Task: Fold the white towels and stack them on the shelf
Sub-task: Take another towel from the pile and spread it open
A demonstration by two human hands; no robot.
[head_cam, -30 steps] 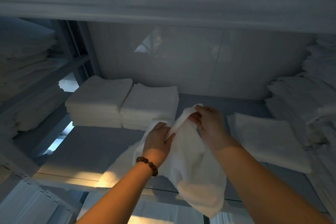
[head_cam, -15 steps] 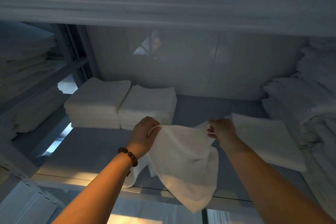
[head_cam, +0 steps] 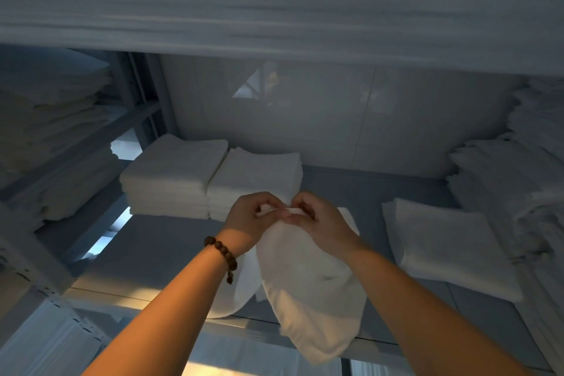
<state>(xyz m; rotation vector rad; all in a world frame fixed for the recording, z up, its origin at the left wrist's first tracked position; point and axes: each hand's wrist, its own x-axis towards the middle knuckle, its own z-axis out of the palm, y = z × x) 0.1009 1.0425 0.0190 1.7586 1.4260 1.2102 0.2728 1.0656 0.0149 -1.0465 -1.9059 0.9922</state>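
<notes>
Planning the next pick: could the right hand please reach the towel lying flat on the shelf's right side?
Probably yes: nothing lies between the right hand and the flat towel, though it is busy pinching the hanging towel.

— How many folded stacks does the shelf (head_cam: 171, 247) carry?
— Two: the left stack (head_cam: 174, 174) and the right stack (head_cam: 256, 177).
— And single towels?
— Two: a hanging towel (head_cam: 311, 290) and a flat towel (head_cam: 445, 247).
— Hands?
— Two, the left hand (head_cam: 253, 217) and the right hand (head_cam: 320, 223), with one bead bracelet (head_cam: 222, 253). The side heaps (head_cam: 503, 180) are too blurred for their layers to be counted.
</notes>
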